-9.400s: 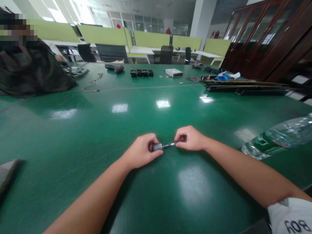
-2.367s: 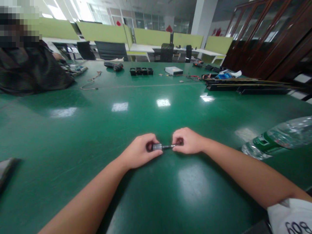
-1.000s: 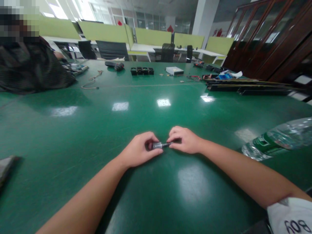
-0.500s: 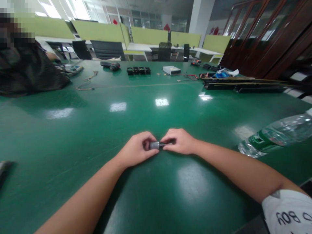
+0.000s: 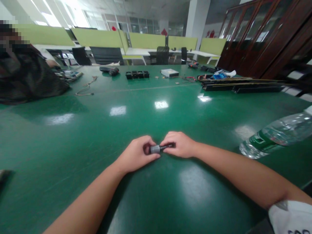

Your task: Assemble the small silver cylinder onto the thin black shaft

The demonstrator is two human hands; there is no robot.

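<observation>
Just above the green tabletop, my left hand (image 5: 138, 154) is closed around a small grey metal cylinder (image 5: 155, 149), held between thumb and curled fingers. From the cylinder's right end runs a thin dark shaft (image 5: 163, 147). My right hand (image 5: 179, 144) pinches this shaft between thumb and fingertips, close against the left hand. The cylinder's left end is partly hidden in the left palm. Fingers of the right hand cover part of the shaft, and its exact kind is too small to tell.
A clear plastic bottle with a green label (image 5: 265, 140) lies at the right. Black blocks (image 5: 137, 74), a white box (image 5: 170, 73) and long black bars (image 5: 243, 85) lie along the far side. A person in dark clothing (image 5: 31, 71) is at the far left.
The view has tilted slightly, so the far things sit a little lower. Both hands keep their hold, and the cylinder with its shaft now slants slightly up to the right.
</observation>
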